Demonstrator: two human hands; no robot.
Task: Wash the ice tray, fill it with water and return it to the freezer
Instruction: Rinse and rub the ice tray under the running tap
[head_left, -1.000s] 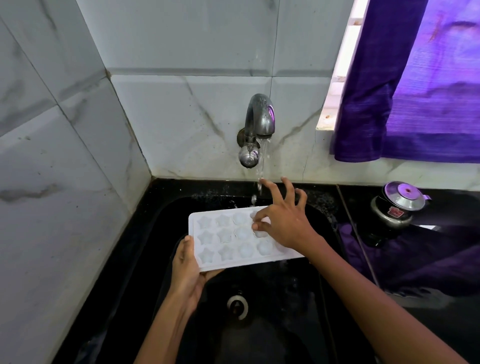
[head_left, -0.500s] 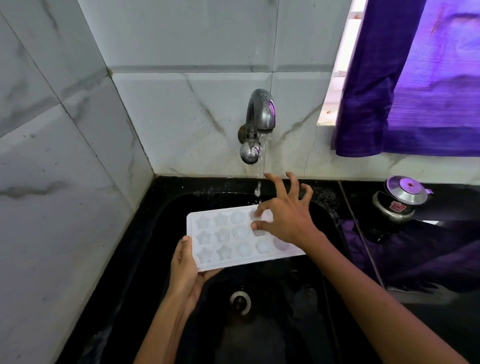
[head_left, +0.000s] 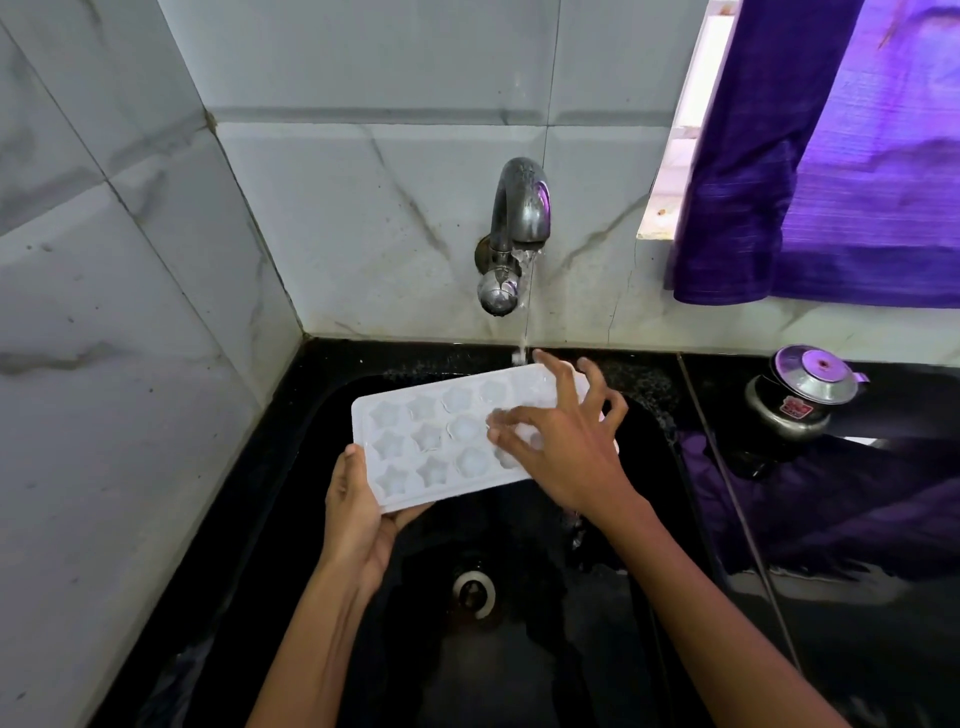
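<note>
A white ice tray (head_left: 431, 441) with star and round moulds is held over the black sink (head_left: 322, 467). My left hand (head_left: 358, 514) grips its near left corner from below, thumb on the rim. My right hand (head_left: 566, 447) lies on the tray's right half with fingers spread, fingertips pressing into the moulds. Water runs from the metal tap (head_left: 517, 228) in a thin stream onto the tray's far right edge, by my right fingertips. The tray's right end is hidden under my right hand.
The sink drain (head_left: 474, 592) lies below the tray. A small steel pot with a lid (head_left: 800, 395) stands on the black counter at the right, beside a purple cloth (head_left: 831, 509). A purple curtain (head_left: 831, 156) hangs at the upper right. Tiled walls close the left and back.
My right hand's fingertips have shifted across the moulds on the tray's right side. The left hand and the tray stay almost in place under the running water.
</note>
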